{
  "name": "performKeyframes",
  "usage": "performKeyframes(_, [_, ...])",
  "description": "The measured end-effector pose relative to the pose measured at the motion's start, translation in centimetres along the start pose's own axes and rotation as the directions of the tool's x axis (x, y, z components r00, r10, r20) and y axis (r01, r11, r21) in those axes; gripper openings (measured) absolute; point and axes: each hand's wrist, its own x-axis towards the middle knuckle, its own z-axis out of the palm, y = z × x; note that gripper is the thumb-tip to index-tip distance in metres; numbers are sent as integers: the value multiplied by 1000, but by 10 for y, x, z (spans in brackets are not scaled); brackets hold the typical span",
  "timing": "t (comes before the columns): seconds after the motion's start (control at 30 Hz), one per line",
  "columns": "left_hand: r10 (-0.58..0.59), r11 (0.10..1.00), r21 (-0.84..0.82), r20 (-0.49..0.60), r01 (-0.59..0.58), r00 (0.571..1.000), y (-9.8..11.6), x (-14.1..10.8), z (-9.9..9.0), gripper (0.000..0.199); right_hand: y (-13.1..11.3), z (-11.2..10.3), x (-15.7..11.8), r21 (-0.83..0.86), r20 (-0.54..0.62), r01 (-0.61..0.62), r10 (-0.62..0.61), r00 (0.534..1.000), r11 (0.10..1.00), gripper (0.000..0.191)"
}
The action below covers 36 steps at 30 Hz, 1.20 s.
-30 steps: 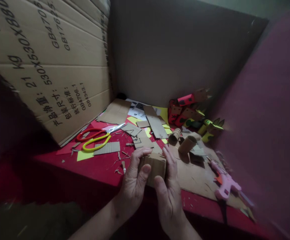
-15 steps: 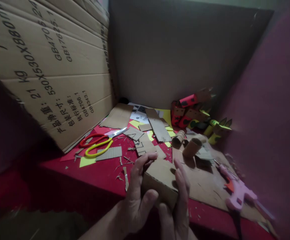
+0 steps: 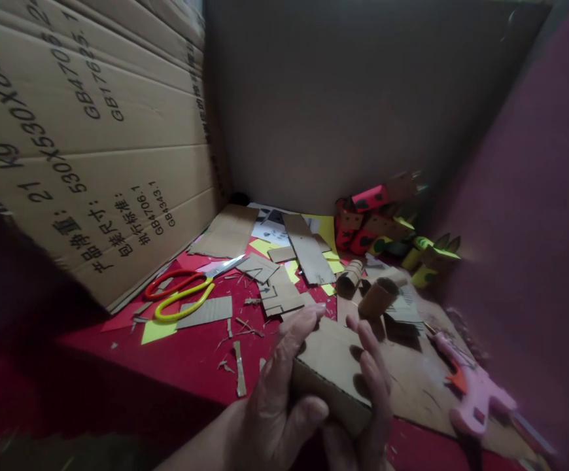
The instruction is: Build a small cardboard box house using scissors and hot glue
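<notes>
Between my two hands is a small cardboard box (image 3: 333, 360), held low over the front edge of the red-covered table. My left hand (image 3: 284, 386) grips its left side, thumb along the near face and fingers at the far left corner. My right hand (image 3: 373, 386) closes on the right side, its fingertips casting dark shadows on the flat top. The underside of the box is hidden. Just beyond it, a cardboard tube (image 3: 377, 297) stands tilted on a cardboard sheet (image 3: 412, 379), beside another tube (image 3: 350, 278) lying on its side.
Scissors (image 3: 191, 288) with red and yellow handles lie at left among cardboard scraps (image 3: 206, 312). A pink glue gun (image 3: 475, 386) rests at right. Decorated red and yellow tube figures (image 3: 373, 219) are heaped behind. A large printed carton (image 3: 118, 131) stands along the left side.
Both hands and the box have shifted slightly right in view. The camera view has moved a little; the box stays held, and the things on the table lie as before.
</notes>
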Motion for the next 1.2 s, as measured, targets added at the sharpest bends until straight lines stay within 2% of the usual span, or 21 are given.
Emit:
performKeyframes(0.03, [-50, 999, -8, 8, 51, 999, 2, 2, 0, 62, -3, -2, 1, 50, 8, -125, 124, 992, 991, 51])
performKeyframes(0.07, [-105, 994, -30, 24, 106, 994, 5, 4, 0, 65, -5, -4, 4, 119, 27, -274, 273, 962, 954, 47])
performKeyframes(0.1, [-155, 986, -62, 40, 157, 987, 7, 6, -1, 68, -6, -7, 7, 213, 58, -430, 428, 902, 877, 44])
performKeyframes(0.17, [-227, 963, -128, 77, 235, 971, 11, 9, -7, 78, -5, -10, 16, 425, 170, -669, 672, 721, 610, 43])
performKeyframes(0.2, [-250, 955, -144, 88, 261, 964, 12, 10, -11, 83, -3, -10, 21, 516, 244, -731, 742, 625, 446, 44])
performKeyframes(0.23, [-274, 949, -138, 95, 285, 957, 12, 11, -15, 87, 0, -10, 27, 583, 303, -753, 779, 549, 304, 46])
performKeyframes(0.3, [-325, 939, -82, 114, 335, 939, 10, 13, -24, 90, 5, -8, 38, 666, 369, -740, 820, 438, 96, 44])
performKeyframes(0.47, [-384, 923, 79, 191, 376, 903, 4, 28, -39, 87, 9, 3, 58, 688, 454, -699, 868, 204, -195, 28])
performKeyframes(0.53, [-374, 925, 157, 220, 346, 901, 4, 38, -42, 86, 8, 7, 64, 668, 494, -694, 857, 144, -269, 26])
performKeyframes(0.67, [-325, 930, 264, 272, 254, 906, 7, 57, -44, 84, 10, 9, 79, 668, 507, -682, 853, 124, -298, 23])
performKeyframes(0.8, [-274, 916, 364, 259, 169, 926, 7, 68, -38, 81, 17, 5, 96, 622, 544, -693, 837, 49, -364, 27])
performKeyframes(0.87, [-258, 907, 396, 248, 146, 934, 6, 74, -33, 81, 23, 0, 101, 599, 569, -706, 821, 45, -376, 27])
performKeyframes(0.93, [-253, 902, 408, 228, 143, 940, 4, 80, -27, 82, 31, -6, 104, 584, 587, -734, 805, 87, -346, 25])
performKeyframes(1.07, [-214, 914, 390, 225, 114, 951, -5, 91, -17, 83, 47, -14, 102, 577, 617, -784, 752, 234, -229, 22])
performKeyframes(1.2, [-156, 946, 314, 246, 73, 957, -17, 97, -12, 84, 58, -14, 94, 630, 510, -776, 769, 386, -27, 34])
